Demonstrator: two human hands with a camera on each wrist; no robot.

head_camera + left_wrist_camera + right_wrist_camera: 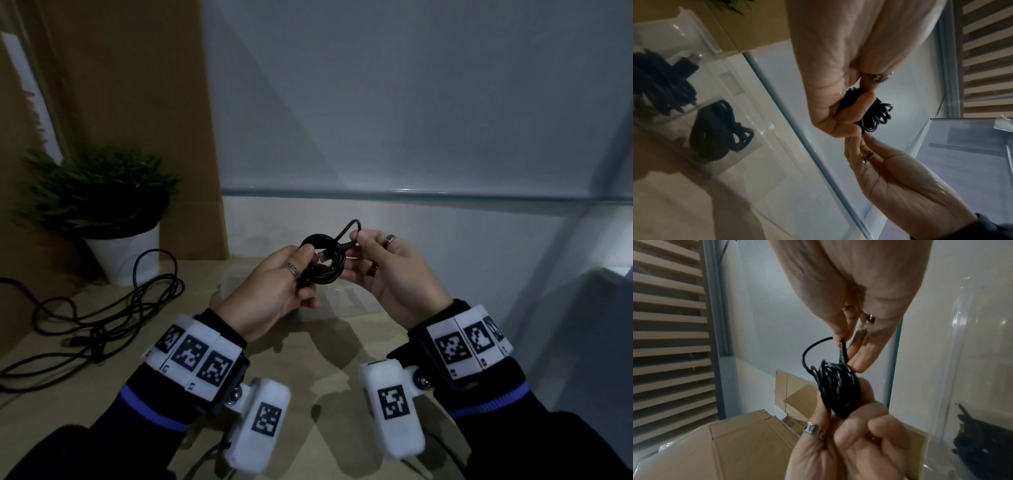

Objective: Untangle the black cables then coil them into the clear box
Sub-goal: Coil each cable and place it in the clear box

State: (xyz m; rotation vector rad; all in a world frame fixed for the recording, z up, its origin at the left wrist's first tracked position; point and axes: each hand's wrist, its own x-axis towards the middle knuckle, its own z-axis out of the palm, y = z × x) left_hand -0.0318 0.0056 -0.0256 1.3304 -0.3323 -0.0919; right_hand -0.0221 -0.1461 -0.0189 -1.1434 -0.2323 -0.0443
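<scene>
A small coil of black cable (322, 263) (836, 389) (875, 115) is held up above the table between both hands. My left hand (291, 284) grips the coil's lower side with curled fingers and thumb. My right hand (363, 243) pinches the cable's loose end (841, 352), which loops out of the coil's top. Below the hands stands the clear box (236, 277) (760, 113), partly hidden; the left wrist view shows coiled black cables (719, 131) inside it. More tangled black cable (102, 315) lies on the table at the left.
A potted green plant (99, 205) in a white pot stands at the back left, in front of a brown cardboard panel (137, 102). A glass pane with a greenish edge (411, 195) runs behind the hands. A cardboard box (748, 443) shows in the right wrist view.
</scene>
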